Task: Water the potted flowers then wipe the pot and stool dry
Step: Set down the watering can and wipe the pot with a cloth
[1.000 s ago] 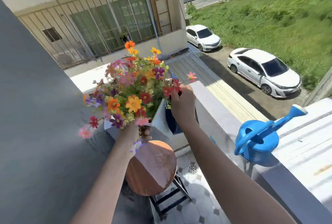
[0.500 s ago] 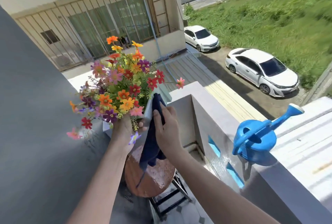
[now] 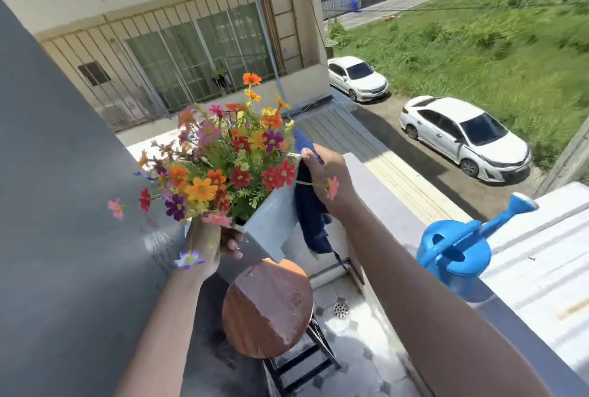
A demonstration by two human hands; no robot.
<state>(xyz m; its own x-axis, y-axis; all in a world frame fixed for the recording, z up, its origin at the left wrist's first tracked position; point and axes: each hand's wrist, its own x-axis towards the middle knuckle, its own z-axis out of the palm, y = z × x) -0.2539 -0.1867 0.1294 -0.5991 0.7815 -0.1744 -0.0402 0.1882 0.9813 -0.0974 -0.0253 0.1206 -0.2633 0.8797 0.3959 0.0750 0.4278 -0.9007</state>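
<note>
A white square pot (image 3: 274, 221) full of colourful flowers (image 3: 223, 164) is held tilted in the air above the round wooden stool (image 3: 267, 307). My left hand (image 3: 210, 243) grips the pot from below on its left side, partly hidden by blossoms. My right hand (image 3: 328, 177) presses a dark blue cloth (image 3: 310, 205) against the pot's right wall near the rim, and the cloth's end hangs down. The stool seat shows wet patches and stands bare.
A blue watering can (image 3: 455, 247) stands on the balcony ledge (image 3: 398, 215) to the right. A dark grey wall (image 3: 63, 205) closes the left side. A tiled floor with a drain (image 3: 340, 309) lies below. Parked white cars (image 3: 462, 135) are far below.
My right hand has slid the cloth up the pot's right side towards the rim. The pot has been lifted a little higher and tilted, with the flowers leaning to the left.
</note>
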